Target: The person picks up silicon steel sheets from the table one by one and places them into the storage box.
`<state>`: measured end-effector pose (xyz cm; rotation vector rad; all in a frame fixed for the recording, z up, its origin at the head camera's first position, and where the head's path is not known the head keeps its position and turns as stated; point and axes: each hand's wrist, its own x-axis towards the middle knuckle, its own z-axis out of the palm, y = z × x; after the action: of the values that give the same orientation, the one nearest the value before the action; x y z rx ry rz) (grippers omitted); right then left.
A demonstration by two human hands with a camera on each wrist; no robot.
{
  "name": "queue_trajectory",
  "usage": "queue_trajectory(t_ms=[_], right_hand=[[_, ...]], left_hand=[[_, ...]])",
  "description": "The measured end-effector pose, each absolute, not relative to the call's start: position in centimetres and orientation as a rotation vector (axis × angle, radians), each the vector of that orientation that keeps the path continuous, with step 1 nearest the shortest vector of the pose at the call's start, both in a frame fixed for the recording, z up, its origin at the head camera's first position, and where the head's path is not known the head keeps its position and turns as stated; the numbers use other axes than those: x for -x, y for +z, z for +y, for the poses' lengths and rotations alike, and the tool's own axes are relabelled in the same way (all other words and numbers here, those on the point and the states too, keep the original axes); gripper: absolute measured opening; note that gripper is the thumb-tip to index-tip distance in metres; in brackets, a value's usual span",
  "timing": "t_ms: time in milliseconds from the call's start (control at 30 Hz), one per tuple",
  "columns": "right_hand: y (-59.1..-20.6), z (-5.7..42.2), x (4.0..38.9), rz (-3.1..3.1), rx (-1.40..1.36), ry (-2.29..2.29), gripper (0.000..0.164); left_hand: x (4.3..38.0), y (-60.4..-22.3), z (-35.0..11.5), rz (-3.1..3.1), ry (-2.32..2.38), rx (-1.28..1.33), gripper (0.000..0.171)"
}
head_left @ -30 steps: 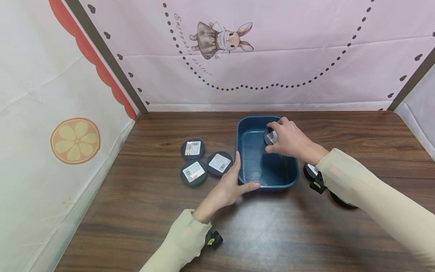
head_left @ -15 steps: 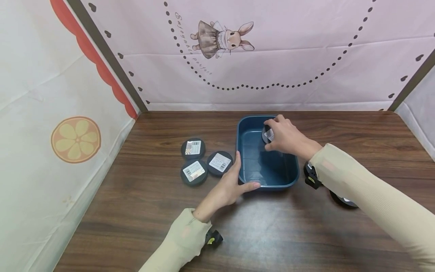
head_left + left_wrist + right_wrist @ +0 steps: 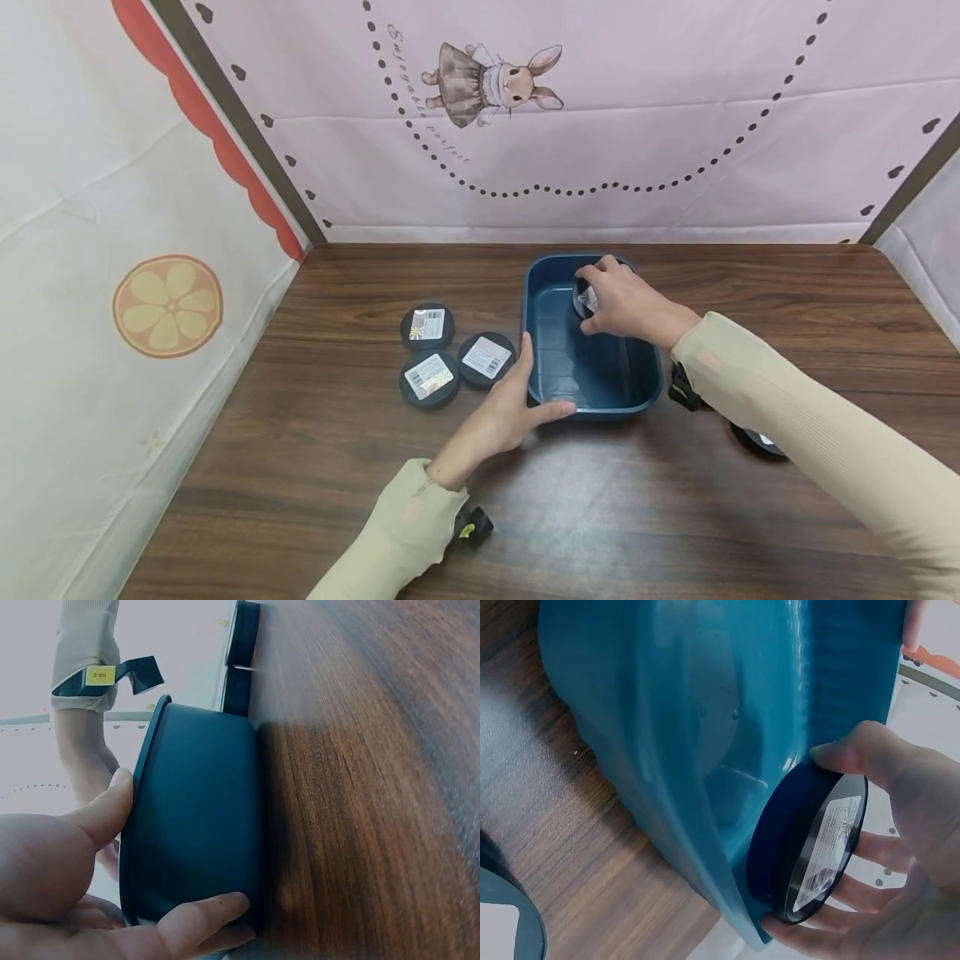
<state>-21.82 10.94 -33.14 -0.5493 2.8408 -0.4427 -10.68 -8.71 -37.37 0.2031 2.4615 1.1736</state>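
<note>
A blue plastic bin (image 3: 553, 337) stands on the wooden table. My left hand (image 3: 501, 417) holds its near left corner, thumb on the front rim and fingers along the left side; the left wrist view shows the thumb and fingers against the bin wall (image 3: 199, 817). Over the bin's far right part, my right hand (image 3: 628, 307) grips a round black tub (image 3: 810, 844) with a white barcode label. In the right wrist view the tub is tilted on its side, thumb at one edge and fingers at the opposite one. Whether it touches the bin's floor, I cannot tell.
Left of the bin lie three similar black tubs (image 3: 427, 326), (image 3: 428, 379), (image 3: 486, 360), labels up. Another tub (image 3: 757, 442) lies to the right, partly under my right sleeve. A printed cloth (image 3: 637, 125) hangs behind the table's back edge.
My right hand has shifted slightly left inside the bin, carrying the black tub with it. The left hand and the bin stay in place.
</note>
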Motion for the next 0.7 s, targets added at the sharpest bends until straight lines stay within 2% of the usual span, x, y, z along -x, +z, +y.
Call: queue_trajectory(t_ms=[700], right_hand=[[-34.0,10.5,23.5,2.808,0.565,-0.381,0.079]], left_hand=[[10.6,-37.2,-8.8,2.445,1.188,-0.196,0.111]])
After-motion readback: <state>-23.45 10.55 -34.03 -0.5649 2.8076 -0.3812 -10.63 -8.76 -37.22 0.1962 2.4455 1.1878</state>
